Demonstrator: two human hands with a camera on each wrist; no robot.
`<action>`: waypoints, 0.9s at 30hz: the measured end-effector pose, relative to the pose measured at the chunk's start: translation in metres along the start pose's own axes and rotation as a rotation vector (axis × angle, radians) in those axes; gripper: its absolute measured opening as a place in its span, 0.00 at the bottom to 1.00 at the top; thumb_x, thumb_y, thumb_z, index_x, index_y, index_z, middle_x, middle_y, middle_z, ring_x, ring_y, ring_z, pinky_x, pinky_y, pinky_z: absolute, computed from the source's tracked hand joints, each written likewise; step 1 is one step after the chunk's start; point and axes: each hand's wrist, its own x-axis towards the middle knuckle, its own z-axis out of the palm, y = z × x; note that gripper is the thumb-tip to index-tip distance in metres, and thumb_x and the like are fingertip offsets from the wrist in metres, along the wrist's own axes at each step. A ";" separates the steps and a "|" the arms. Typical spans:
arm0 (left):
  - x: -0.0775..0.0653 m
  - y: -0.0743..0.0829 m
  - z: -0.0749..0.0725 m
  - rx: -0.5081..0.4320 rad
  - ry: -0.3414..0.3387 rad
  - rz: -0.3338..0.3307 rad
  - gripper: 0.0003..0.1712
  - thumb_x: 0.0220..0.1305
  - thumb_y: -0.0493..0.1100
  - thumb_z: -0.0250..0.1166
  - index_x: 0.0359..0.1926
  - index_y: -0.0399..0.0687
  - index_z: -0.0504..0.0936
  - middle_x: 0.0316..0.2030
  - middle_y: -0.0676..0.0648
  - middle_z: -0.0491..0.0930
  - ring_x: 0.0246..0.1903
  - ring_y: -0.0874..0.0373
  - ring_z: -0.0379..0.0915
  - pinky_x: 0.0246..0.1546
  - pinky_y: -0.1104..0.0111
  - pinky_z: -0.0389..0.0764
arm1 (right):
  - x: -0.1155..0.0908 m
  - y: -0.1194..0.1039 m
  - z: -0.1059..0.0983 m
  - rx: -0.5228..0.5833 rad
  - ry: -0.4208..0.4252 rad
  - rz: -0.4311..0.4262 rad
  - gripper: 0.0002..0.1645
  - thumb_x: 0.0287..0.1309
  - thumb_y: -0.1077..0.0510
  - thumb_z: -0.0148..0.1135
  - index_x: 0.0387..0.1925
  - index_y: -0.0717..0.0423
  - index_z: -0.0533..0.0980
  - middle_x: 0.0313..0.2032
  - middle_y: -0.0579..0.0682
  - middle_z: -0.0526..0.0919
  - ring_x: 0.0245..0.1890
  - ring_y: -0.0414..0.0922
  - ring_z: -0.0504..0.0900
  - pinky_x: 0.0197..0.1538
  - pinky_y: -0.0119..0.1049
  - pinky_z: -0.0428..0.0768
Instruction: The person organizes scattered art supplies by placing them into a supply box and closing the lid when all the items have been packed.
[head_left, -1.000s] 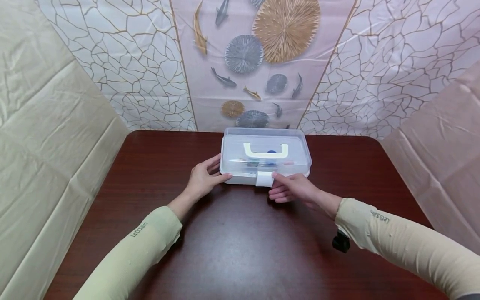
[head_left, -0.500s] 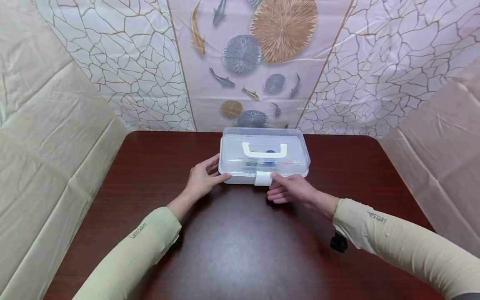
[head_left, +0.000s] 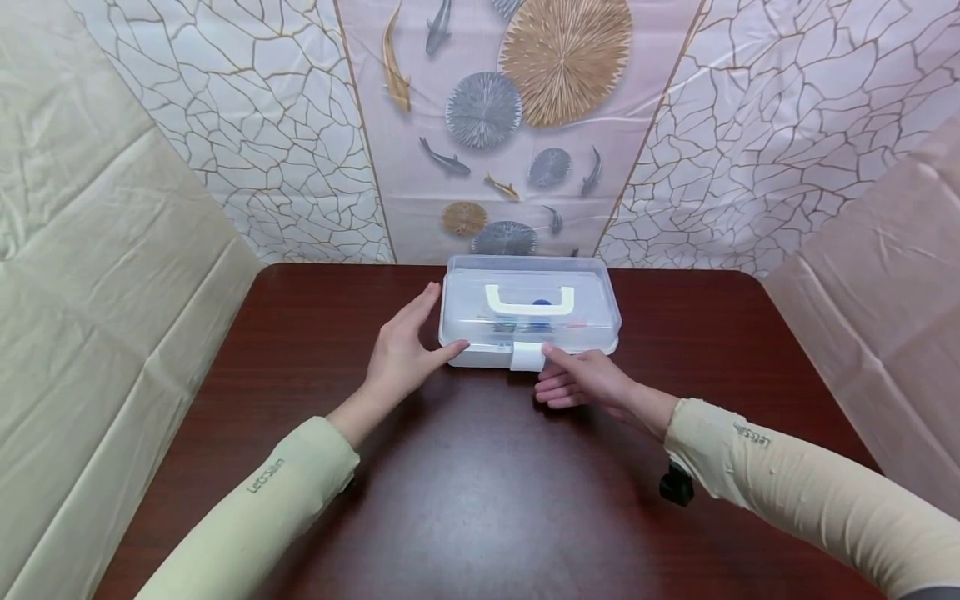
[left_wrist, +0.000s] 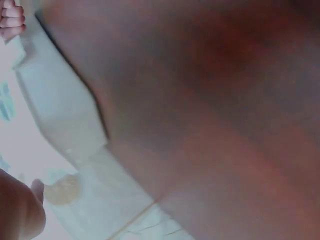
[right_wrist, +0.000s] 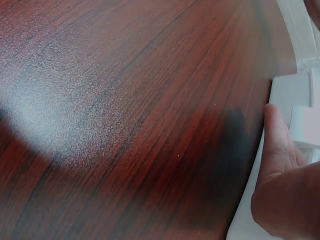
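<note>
A clear-lidded white plastic storage box [head_left: 480, 358] sits at the far side of the table, its lid down. On the lid is a white carry handle [head_left: 529, 308], and a white latch [head_left: 527, 357] hangs at the front. My left hand [head_left: 397, 354] is spread at the box's left end, thumb tip at the front corner and fingers straight beside the end wall. My right hand [head_left: 588, 379] has its thumb on the latch's right edge, with the fingers extended below it. Along the box front in the right wrist view, the right-hand fingers [right_wrist: 277, 150] lie straight.
Small coloured items [head_left: 517, 325] show dimly through the lid. Behind the dark wooden table [head_left: 480, 483] hangs a patterned backdrop [head_left: 487, 183]. Plain cloth panels [head_left: 112, 250] rise at both sides. A black wrist camera [head_left: 677, 485] hangs below the right sleeve.
My left fingers have straightened and slid away from the box's left end, toward the back. My right hand keeps its place at the latch, and the box stays put.
</note>
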 end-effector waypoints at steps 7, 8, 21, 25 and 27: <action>0.005 0.024 0.016 0.209 -0.042 0.320 0.51 0.55 0.50 0.85 0.74 0.34 0.73 0.73 0.36 0.73 0.72 0.43 0.71 0.73 0.48 0.76 | 0.000 0.003 -0.001 0.011 0.011 0.002 0.45 0.82 0.37 0.52 0.62 0.83 0.71 0.52 0.72 0.86 0.41 0.48 0.92 0.53 0.47 0.93; 0.006 0.027 0.020 0.244 -0.063 0.344 0.51 0.56 0.50 0.85 0.74 0.34 0.73 0.73 0.36 0.73 0.73 0.43 0.70 0.75 0.48 0.74 | 0.000 0.003 -0.001 0.012 0.011 0.002 0.45 0.82 0.37 0.52 0.62 0.83 0.71 0.52 0.72 0.86 0.41 0.48 0.92 0.52 0.47 0.93; 0.010 0.045 0.048 0.581 -0.151 0.361 0.47 0.68 0.62 0.74 0.78 0.42 0.71 0.75 0.42 0.71 0.77 0.48 0.64 0.83 0.52 0.62 | -0.005 0.002 -0.002 -0.009 0.003 -0.017 0.45 0.82 0.37 0.52 0.64 0.82 0.71 0.52 0.71 0.87 0.43 0.48 0.92 0.52 0.46 0.93; 0.009 0.043 0.052 0.603 -0.091 0.396 0.47 0.66 0.62 0.76 0.76 0.42 0.73 0.74 0.42 0.74 0.76 0.47 0.67 0.81 0.52 0.65 | -0.014 -0.003 -0.005 -0.135 0.010 -0.135 0.38 0.82 0.44 0.56 0.62 0.80 0.75 0.50 0.72 0.87 0.45 0.53 0.92 0.52 0.48 0.93; 0.009 0.043 0.053 0.605 -0.069 0.410 0.47 0.65 0.62 0.77 0.75 0.41 0.74 0.73 0.41 0.75 0.75 0.46 0.68 0.80 0.51 0.66 | -0.020 -0.008 -0.005 -0.257 0.026 -0.262 0.31 0.81 0.48 0.59 0.58 0.77 0.79 0.46 0.69 0.89 0.45 0.57 0.92 0.50 0.51 0.93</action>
